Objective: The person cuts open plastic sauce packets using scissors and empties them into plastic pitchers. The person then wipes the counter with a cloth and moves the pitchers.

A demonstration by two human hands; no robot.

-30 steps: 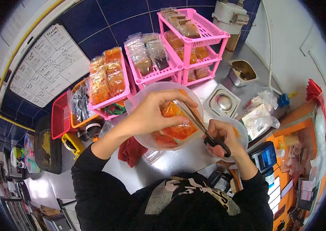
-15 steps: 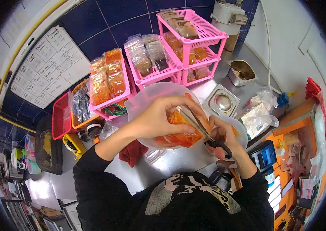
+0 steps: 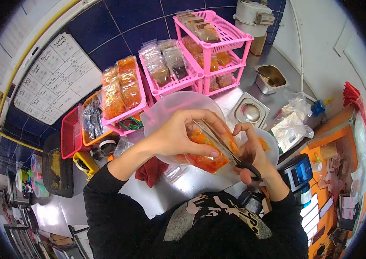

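My left hand grips a clear plastic packet of orange-red food, with the thumb along its near face. In my right hand is a pair of black-handled scissors. The scissor blades lie along the packet's upper right side, close to my left fingertips; whether they are cutting through plastic, I cannot tell. Both hands are above a translucent plastic bowl, where more orange packets show beneath them. Part of the packet is hidden behind my left fingers.
Pink racks and a pink basket hold many filled sachets behind the bowl. A steel lid and a steel container sit to the right. A dark red cloth lies left of the bowl; a yellow tape dispenser stands farther left.
The packet has turned slightly and dipped at its lower right corner. My right index finger has lifted, and the scissor blades have come closer together along the packet. The camera has shifted a little.
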